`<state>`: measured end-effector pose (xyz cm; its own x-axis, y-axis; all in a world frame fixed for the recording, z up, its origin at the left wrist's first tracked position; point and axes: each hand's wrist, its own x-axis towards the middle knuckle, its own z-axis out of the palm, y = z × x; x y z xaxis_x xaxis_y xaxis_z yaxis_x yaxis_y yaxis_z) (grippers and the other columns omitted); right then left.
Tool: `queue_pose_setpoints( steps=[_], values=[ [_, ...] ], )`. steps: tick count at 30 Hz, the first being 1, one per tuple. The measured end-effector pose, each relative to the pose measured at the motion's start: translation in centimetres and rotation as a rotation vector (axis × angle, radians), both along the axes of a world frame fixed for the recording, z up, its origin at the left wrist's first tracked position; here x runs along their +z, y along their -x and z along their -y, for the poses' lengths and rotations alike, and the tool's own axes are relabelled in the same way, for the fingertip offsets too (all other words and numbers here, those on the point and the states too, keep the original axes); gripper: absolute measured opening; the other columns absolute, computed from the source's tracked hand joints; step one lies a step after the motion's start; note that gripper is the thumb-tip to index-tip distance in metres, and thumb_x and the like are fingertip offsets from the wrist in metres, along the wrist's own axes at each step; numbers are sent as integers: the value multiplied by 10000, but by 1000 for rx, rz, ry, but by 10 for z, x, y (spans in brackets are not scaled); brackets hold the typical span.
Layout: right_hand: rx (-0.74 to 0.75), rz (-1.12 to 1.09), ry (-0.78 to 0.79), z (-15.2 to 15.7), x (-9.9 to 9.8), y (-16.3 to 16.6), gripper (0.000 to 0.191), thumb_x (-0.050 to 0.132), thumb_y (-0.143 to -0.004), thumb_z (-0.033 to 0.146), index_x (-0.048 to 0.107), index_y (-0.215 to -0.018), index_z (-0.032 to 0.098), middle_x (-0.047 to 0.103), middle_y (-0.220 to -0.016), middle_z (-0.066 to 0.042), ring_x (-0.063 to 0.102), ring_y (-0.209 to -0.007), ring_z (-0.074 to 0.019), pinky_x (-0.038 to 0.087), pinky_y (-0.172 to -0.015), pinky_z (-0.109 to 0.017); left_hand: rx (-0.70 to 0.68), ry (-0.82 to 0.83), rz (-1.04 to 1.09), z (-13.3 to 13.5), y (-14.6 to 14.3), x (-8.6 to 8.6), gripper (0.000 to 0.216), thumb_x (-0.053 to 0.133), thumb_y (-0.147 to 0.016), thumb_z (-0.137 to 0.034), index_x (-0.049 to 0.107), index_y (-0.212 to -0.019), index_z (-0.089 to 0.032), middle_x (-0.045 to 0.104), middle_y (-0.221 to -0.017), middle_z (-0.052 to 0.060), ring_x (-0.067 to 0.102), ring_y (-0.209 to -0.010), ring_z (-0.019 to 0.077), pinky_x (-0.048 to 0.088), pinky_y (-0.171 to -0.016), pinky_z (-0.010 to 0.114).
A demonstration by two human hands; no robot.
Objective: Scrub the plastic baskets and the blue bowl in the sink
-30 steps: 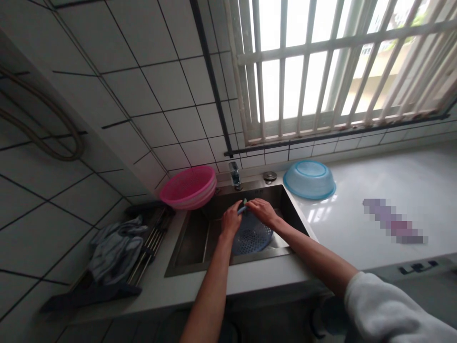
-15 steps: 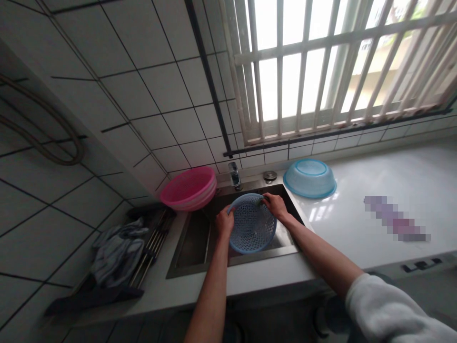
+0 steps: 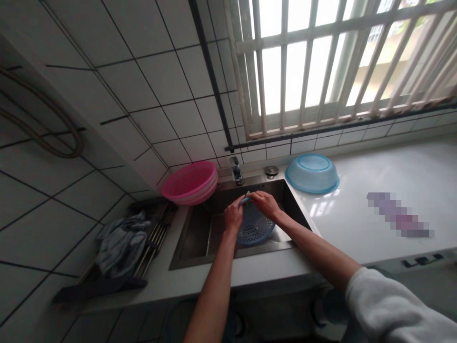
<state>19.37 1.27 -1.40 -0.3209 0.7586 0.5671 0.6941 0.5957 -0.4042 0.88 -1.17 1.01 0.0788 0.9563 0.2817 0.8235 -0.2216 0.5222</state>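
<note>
A blue colander is held tilted in the steel sink, its perforated side toward me. My left hand is closed on its rim at the upper left. My right hand bends over the top of the rim with its fingers closed and almost meets the left one. A small pale greenish thing shows at the right fingertips; its kind is too small to tell. Both hands hide much of the upper colander.
Behind the sink stands a faucet, with a drain stopper beside it. A pink basket sits at the back left, an upturned light-blue basin on the right counter. Crumpled striped cloth lies on a rack at left.
My right hand has moved left along the rim, close to my left hand. The colander has tipped so that less of its inside shows, and my left hand has shifted slightly right.
</note>
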Motion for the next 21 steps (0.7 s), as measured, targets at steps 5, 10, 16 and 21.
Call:
queue_pose_setpoints(
  steps=[5,10,16,21],
  values=[
    [-243,-166,108,-7,-1,-27,253,593,-1029,260,716,-1249,234,779,-1180,-74,733,-1060,-230,537,-955,-318,220,-47,177,-4,10,-2,358,530,-1047,-368,701,-1355,-304,754,-1306,59,719,-1189,242,535,-1037,347],
    [-409,-154,285,-13,-12,-51,238,624,-1007,282,736,-1215,257,806,-1047,-67,761,-954,-255,546,-875,-321,278,-24,162,-7,17,-6,344,564,-1025,-302,705,-1336,-262,764,-1273,97,725,-1169,250,543,-1022,363],
    [-158,-41,135,-6,-10,-20,252,620,-993,189,736,-1205,262,780,-1159,-55,720,-1079,-204,533,-984,-298,4,-64,-18,-3,6,-7,531,683,-920,-187,625,-1440,-278,682,-1428,51,653,-1296,214,501,-1116,325],
    [-4,-13,70,-4,-5,-1,240,650,-990,229,756,-1199,279,787,-1140,-32,720,-1080,-190,455,-1154,-353,59,49,-10,-2,6,-4,420,568,-995,-212,682,-1383,-326,732,-1349,22,707,-1217,230,534,-1079,355]
  ],
)
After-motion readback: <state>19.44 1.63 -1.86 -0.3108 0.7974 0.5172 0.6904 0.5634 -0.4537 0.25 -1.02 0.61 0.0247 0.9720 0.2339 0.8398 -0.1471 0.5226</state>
